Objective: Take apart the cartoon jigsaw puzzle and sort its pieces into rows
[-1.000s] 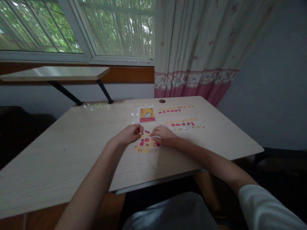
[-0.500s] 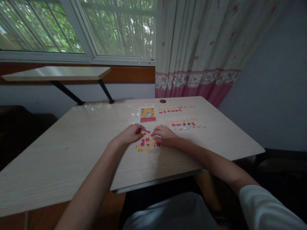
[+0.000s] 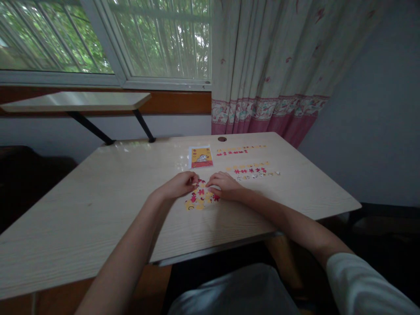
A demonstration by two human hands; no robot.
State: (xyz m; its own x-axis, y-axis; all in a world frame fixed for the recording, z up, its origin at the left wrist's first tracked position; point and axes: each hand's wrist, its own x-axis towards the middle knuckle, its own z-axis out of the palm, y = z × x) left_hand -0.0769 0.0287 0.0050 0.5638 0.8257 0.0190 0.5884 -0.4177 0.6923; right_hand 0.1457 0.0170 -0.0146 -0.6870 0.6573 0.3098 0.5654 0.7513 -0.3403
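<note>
A small pile of red and yellow jigsaw puzzle pieces [image 3: 201,192] lies on the table between my hands. My left hand [image 3: 181,183] rests at the left of the pile, its fingers curled and pinched at a red puzzle piece [image 3: 201,181]. From the right, my right hand [image 3: 227,186] reaches over the pile with bent fingers, thumb and index tips close together; what lies between them is too small to make out. Just beyond the hands is a picture card [image 3: 201,157] with a white figure on yellow and red.
Rows of sorted pieces lie at the right: yellow and red ones [image 3: 232,153] farther back, then red ones [image 3: 250,171] and white ones [image 3: 259,176] nearer. A raised shelf [image 3: 78,101] stands on the wooden table [image 3: 98,210] at the back left. A curtain [image 3: 262,65] hangs behind.
The view has shifted very slightly. Both hands stay at the pile, with the left fingers moving a little over the pieces near their tips.
</note>
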